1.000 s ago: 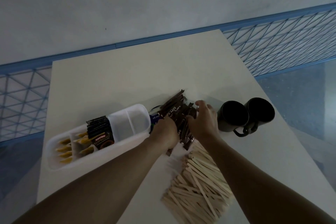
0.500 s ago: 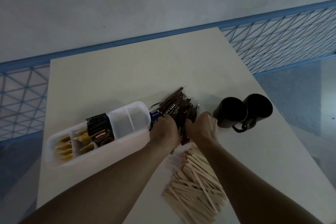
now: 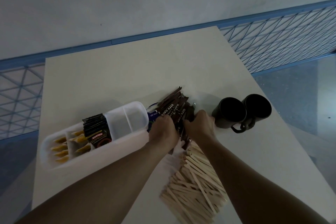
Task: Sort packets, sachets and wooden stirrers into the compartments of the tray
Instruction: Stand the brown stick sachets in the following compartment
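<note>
Gripping the brown sachets (image 3: 173,110) from both sides: my left hand (image 3: 163,130) and right hand (image 3: 199,127) closed on the bundle. Tray (image 3: 127,137) left of hands; stirrers (image 3: 194,187) below wrists; mugs (image 3: 241,112) right.

On the table (image 3: 112,82) the tray (image 3: 94,152) lies at 9 o'clock, its long axis running from near-left to far-right. Its left compartments hold sachets (image 3: 61,148), the middle one upright packets (image 3: 97,131). At 12 o'clock, just beyond the tray's right end, sits a pile of sticks (image 3: 172,105), partly over a flat packet (image 3: 152,114). The left hand (image 3: 163,131) is on the pile's left side, the right hand (image 3: 200,127) on its right, the two close together. At 3 o'clock two mugs (image 3: 241,112) stand touching side by side, just right of the right hand. At 6 o'clock, between the forearms, lies a heap of stirrers (image 3: 194,187).
</note>
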`<action>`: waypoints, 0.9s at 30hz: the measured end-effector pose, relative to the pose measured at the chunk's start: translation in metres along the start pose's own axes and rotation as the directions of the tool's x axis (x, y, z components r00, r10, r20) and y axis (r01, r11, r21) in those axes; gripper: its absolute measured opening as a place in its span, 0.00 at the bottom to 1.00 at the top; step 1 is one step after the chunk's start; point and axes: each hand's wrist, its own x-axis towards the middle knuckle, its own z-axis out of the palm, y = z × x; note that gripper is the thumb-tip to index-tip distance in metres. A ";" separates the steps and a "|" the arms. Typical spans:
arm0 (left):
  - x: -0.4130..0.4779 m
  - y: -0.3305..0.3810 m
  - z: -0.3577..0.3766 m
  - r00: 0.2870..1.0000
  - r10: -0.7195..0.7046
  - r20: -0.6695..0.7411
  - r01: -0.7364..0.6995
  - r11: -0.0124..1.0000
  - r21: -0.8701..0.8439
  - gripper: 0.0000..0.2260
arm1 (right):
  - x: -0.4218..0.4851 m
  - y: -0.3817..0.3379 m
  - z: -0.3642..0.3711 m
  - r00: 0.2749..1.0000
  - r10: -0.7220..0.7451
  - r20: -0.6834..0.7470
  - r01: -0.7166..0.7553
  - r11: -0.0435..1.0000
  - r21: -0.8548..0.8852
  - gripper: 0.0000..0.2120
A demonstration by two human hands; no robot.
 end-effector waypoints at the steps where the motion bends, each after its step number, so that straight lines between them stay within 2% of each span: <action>1: 0.000 0.000 0.000 1.000 -0.003 0.011 0.003 1.000 0.004 0.14 | 0.001 -0.001 0.002 1.000 0.007 0.005 -0.007 1.000 0.020 0.08; 8: 0.003 0.001 0.003 0.999 -0.029 0.043 0.029 1.000 -0.002 0.15 | 0.006 -0.004 0.012 0.998 0.045 0.043 -0.044 0.999 -0.016 0.19; 15: 0.005 0.000 0.002 0.994 -0.041 0.101 0.044 0.999 -0.027 0.17 | 0.011 -0.009 0.008 0.997 0.011 0.070 -0.004 0.994 -0.108 0.14; 19: 0.006 0.002 -0.002 0.991 -0.024 0.135 0.032 0.998 -0.059 0.19 | 0.014 -0.012 0.003 0.995 0.002 0.097 0.000 1.000 -0.023 0.13; 24: 0.002 0.008 -0.018 0.992 0.011 0.124 0.017 0.976 -0.219 0.16 | 0.017 -0.012 -0.004 0.993 -0.042 0.110 0.027 0.991 0.132 0.16; 27: -0.005 0.009 -0.035 0.994 0.021 0.105 0.009 0.961 -0.276 0.15 | 0.010 -0.019 -0.013 0.989 -0.113 0.094 0.090 0.972 0.219 0.15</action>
